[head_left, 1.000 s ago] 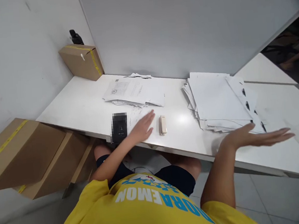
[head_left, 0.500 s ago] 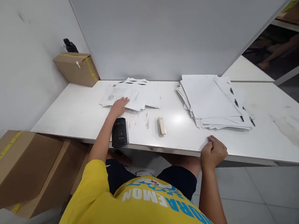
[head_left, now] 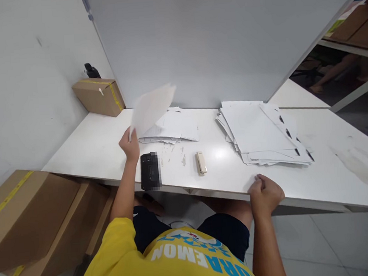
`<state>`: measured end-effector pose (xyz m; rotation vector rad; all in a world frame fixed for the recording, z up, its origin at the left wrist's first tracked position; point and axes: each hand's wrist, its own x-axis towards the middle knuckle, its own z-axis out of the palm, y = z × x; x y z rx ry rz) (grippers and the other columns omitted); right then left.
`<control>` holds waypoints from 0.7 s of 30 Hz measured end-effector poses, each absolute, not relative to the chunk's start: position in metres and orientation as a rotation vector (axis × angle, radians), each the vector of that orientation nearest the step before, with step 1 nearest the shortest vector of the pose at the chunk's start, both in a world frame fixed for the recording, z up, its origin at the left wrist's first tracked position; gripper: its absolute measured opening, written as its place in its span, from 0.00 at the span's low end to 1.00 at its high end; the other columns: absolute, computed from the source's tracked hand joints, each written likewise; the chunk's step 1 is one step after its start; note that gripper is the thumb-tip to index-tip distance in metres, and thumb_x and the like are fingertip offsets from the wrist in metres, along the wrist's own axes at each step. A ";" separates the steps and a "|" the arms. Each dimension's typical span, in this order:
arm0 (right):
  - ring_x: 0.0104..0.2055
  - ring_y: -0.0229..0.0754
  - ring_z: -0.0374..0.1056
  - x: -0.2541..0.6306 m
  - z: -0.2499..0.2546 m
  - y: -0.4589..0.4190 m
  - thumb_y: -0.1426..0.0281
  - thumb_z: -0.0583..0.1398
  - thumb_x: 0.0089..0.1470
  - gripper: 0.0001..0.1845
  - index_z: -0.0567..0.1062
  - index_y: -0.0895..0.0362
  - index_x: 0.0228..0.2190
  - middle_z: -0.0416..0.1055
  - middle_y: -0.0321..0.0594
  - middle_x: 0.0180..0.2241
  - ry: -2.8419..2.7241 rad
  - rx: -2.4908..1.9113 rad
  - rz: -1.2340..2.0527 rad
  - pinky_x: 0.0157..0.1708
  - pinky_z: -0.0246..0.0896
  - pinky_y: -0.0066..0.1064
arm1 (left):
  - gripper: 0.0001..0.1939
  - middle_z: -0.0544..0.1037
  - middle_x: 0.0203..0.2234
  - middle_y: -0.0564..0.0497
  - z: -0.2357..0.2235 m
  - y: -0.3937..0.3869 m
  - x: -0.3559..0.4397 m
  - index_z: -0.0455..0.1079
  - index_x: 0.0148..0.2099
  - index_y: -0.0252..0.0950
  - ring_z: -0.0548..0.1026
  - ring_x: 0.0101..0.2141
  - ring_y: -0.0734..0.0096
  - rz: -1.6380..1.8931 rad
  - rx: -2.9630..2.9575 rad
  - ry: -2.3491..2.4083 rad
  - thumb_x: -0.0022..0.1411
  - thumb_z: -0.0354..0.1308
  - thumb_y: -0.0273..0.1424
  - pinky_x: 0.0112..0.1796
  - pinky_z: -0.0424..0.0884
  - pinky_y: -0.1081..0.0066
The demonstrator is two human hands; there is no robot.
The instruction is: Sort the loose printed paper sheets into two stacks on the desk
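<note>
My left hand [head_left: 129,145] pinches the near edge of some white paper [head_left: 152,108], which tilts up above the table and is blurred by motion; I cannot tell if it is one sheet or more. Beneath and to the right of it lies a pile of papers [head_left: 181,127]. My right hand [head_left: 266,194] rests curled at the table's front edge, and whether its fingers hold anything is hidden. Between the hands lies a cream stapler [head_left: 201,163]. A black device [head_left: 149,172] lies close to my left wrist, partly masked by pixels.
A larger, uneven paper stack [head_left: 259,127] lies on the right of the white table [head_left: 225,181]. One cardboard box [head_left: 99,98] stands in the back left corner, a black bottle-like object [head_left: 91,71] behind it. More boxes [head_left: 27,210] stand at left. A grey partition [head_left: 196,47] closes the back.
My left hand has lifted paper off the left pile and drawn it up and toward the left. My right hand stays curled at the table edge. The view has tilted slightly.
</note>
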<state>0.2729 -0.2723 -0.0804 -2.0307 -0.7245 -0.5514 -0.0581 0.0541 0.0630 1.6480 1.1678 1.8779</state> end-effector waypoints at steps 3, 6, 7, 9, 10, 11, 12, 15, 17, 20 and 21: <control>0.43 0.55 0.73 0.243 -0.046 -0.258 0.64 0.54 0.54 0.17 0.80 0.60 0.35 0.78 0.53 0.37 -0.728 -1.911 -0.342 0.50 0.63 0.50 | 0.19 0.80 0.38 0.45 0.076 0.026 -0.068 0.72 0.43 0.32 0.80 0.44 0.63 2.108 1.055 1.099 0.62 0.64 0.44 0.48 0.77 0.65; 0.51 0.53 0.71 0.197 -0.005 -0.237 0.57 0.57 0.59 0.18 0.80 0.56 0.39 0.78 0.49 0.44 -0.680 -1.665 0.098 0.55 0.62 0.49 | 0.20 0.79 0.44 0.43 0.080 0.005 -0.073 0.69 0.47 0.34 0.78 0.49 0.61 1.901 0.800 0.978 0.60 0.66 0.41 0.51 0.76 0.61; 0.52 0.52 0.71 0.180 0.005 -0.229 0.55 0.58 0.59 0.18 0.80 0.54 0.40 0.78 0.47 0.46 -0.704 -1.558 0.311 0.56 0.61 0.48 | 0.18 0.79 0.45 0.42 0.078 0.000 -0.073 0.70 0.47 0.34 0.78 0.50 0.61 1.773 0.734 0.946 0.61 0.65 0.39 0.52 0.76 0.61; 0.57 0.52 0.68 0.145 0.016 -0.213 0.51 0.62 0.56 0.22 0.78 0.51 0.46 0.76 0.45 0.51 -0.776 -1.339 0.762 0.60 0.59 0.48 | 0.12 0.80 0.46 0.41 0.073 -0.010 -0.068 0.71 0.47 0.33 0.78 0.52 0.61 1.521 0.584 0.901 0.65 0.61 0.35 0.54 0.75 0.62; 0.61 0.52 0.66 0.129 0.017 -0.205 0.51 0.64 0.54 0.24 0.77 0.49 0.49 0.74 0.44 0.55 -0.774 -1.250 0.926 0.61 0.57 0.48 | 0.10 0.80 0.46 0.41 0.069 -0.014 -0.066 0.72 0.46 0.33 0.77 0.53 0.61 1.425 0.508 0.893 0.66 0.58 0.34 0.54 0.75 0.64; 0.64 0.51 0.63 0.115 0.016 -0.197 0.51 0.66 0.52 0.27 0.76 0.48 0.51 0.71 0.43 0.58 -0.752 -1.177 1.044 0.63 0.56 0.47 | 0.09 0.81 0.45 0.41 0.065 -0.019 -0.063 0.73 0.45 0.32 0.77 0.53 0.62 1.356 0.437 0.897 0.67 0.56 0.32 0.54 0.75 0.65; 0.65 0.52 0.61 0.103 0.012 -0.190 0.51 0.68 0.50 0.29 0.76 0.48 0.51 0.70 0.43 0.60 -0.714 -1.099 1.113 0.64 0.55 0.48 | 0.09 0.82 0.44 0.42 0.060 -0.024 -0.061 0.73 0.44 0.32 0.77 0.52 0.62 1.311 0.376 0.912 0.67 0.54 0.30 0.54 0.75 0.66; 0.63 0.54 0.64 0.081 0.002 -0.172 0.51 0.71 0.45 0.33 0.75 0.50 0.51 0.74 0.44 0.56 -0.582 -0.887 1.131 0.63 0.57 0.49 | 0.10 0.83 0.40 0.44 0.048 -0.039 -0.063 0.74 0.42 0.32 0.79 0.49 0.61 1.259 0.309 0.933 0.62 0.54 0.25 0.53 0.75 0.66; 0.60 0.55 0.67 0.079 0.001 -0.165 0.51 0.71 0.43 0.34 0.75 0.51 0.50 0.77 0.44 0.52 -0.516 -0.837 1.128 0.61 0.60 0.49 | 0.12 0.83 0.39 0.45 0.042 -0.047 -0.067 0.75 0.43 0.33 0.80 0.47 0.61 1.282 0.348 0.911 0.57 0.55 0.23 0.52 0.76 0.65; 0.59 0.54 0.68 0.083 0.009 -0.164 0.41 0.64 0.48 0.36 0.75 0.50 0.51 0.77 0.43 0.51 -0.430 -0.785 1.107 0.60 0.62 0.49 | 0.13 0.83 0.39 0.48 0.037 -0.054 -0.071 0.75 0.41 0.35 0.81 0.45 0.62 1.367 0.429 0.865 0.51 0.58 0.24 0.51 0.76 0.67; 0.59 0.53 0.68 0.085 0.013 -0.165 0.38 0.59 0.50 0.38 0.75 0.50 0.51 0.76 0.44 0.52 -0.414 -0.755 1.088 0.60 0.62 0.49 | 0.12 0.83 0.38 0.49 0.036 -0.056 -0.069 0.75 0.39 0.36 0.81 0.45 0.62 1.385 0.447 0.849 0.50 0.60 0.25 0.51 0.76 0.67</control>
